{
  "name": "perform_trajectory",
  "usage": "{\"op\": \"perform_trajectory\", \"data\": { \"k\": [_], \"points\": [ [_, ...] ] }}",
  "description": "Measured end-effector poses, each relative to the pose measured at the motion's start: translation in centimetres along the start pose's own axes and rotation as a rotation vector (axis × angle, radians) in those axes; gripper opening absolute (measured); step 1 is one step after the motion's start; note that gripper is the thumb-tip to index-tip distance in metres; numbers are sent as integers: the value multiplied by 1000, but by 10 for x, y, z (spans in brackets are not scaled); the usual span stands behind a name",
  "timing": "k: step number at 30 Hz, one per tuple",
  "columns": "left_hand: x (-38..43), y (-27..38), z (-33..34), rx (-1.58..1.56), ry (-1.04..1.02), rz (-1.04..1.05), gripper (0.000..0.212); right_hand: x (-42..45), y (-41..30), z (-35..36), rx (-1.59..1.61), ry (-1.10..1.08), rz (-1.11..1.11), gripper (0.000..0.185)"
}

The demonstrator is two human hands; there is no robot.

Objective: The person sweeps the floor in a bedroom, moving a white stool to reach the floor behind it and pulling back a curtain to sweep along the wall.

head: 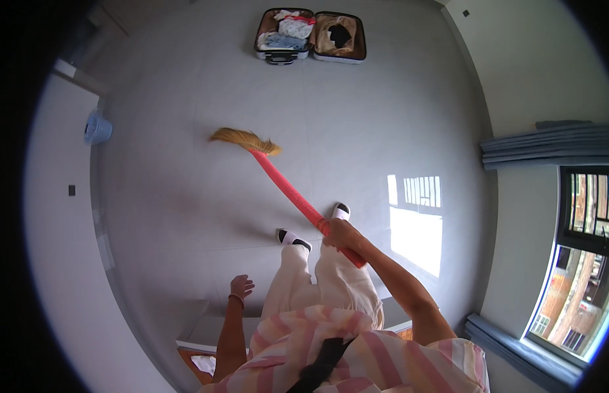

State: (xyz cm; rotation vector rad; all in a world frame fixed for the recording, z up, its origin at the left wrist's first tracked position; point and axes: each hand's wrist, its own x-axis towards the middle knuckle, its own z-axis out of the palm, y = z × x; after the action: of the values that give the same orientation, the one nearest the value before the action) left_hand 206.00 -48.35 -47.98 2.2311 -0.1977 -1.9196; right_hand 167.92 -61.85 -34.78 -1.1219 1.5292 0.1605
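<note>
A broom with a long red handle (290, 190) slants across the view in front of my legs. My right hand (345, 235) is closed around the handle near its upper end, which sticks out below the fist. At the far end, the tan bristles (245, 140) are fanned out over the grey tiled floor (196, 191); whether they touch it I cannot tell. My left hand (242, 286) hangs free at my left side, with a bracelet at the wrist and its fingers somewhat apart. Nothing is in it.
An open suitcase (312, 55) with clothes lies on the floor ahead. By the left wall stands a blue bucket (98, 128). Sunlight from the barred window (569, 275) falls on the floor at right, beside grey curtains (550, 145). Behind me is low furniture (206, 331).
</note>
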Motion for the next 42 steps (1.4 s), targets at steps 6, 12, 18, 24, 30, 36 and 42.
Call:
{"op": "perform_trajectory", "data": {
  "k": [6, 12, 18, 24, 30, 36, 42],
  "points": [
    [-4, 55, 44, -2, -11, 71, 31, -60, 68, -54, 187, 117, 192, 34],
    [-6, 94, 108, 8, 24, 27, 32, -76, 141, -125, 528, 297, 380, 24],
    [-18, 136, 178, -13, -15, -31, 34, -52, 214, -206, 873, 482, 536, 16],
    [-36, 158, 211, -119, 51, 19, 31, 30, 305, -299, 1031, 579, 459, 14],
    [-26, 129, 172, -176, 100, -91, 31, 164, 301, -349, 1180, 399, 350, 24],
    [-29, 108, 151, -179, 99, -195, 27, 276, 144, -251, 1203, 223, 389, 16],
    [-13, 137, 112, -274, 92, -161, 32, 309, -76, -121, 1060, 181, 366, 10]
  ]
}}
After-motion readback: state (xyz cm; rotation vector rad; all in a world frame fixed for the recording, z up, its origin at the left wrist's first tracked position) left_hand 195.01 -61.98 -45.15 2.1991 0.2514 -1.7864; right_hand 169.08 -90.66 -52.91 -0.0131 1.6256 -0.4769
